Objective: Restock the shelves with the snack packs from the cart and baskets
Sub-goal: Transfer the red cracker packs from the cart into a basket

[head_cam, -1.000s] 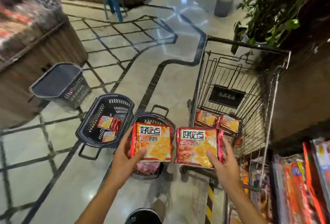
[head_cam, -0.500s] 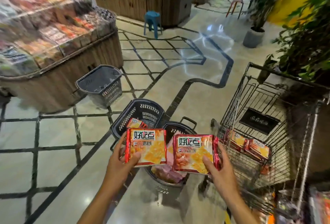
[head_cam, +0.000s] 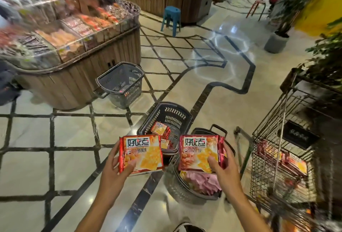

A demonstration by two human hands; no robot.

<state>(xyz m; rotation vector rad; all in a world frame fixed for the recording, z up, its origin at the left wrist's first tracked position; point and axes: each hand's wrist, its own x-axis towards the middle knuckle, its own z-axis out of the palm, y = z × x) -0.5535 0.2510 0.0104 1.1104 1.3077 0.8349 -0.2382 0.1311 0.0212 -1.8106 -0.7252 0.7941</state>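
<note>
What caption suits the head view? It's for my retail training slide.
Left hand and right hand each hold a red snack pack above floor baskets.

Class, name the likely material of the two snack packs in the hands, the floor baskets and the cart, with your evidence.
Snack packs: probably glossy printed plastic film; shiny red crimped edges.
Floor baskets: seemingly dark moulded plastic; slotted walls.
Cart: metal wire, dull finish; thin welded grid.

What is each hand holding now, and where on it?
Left hand grips one snack pack at its lower-left edge; right hand grips another pack at its lower-right edge.
</note>
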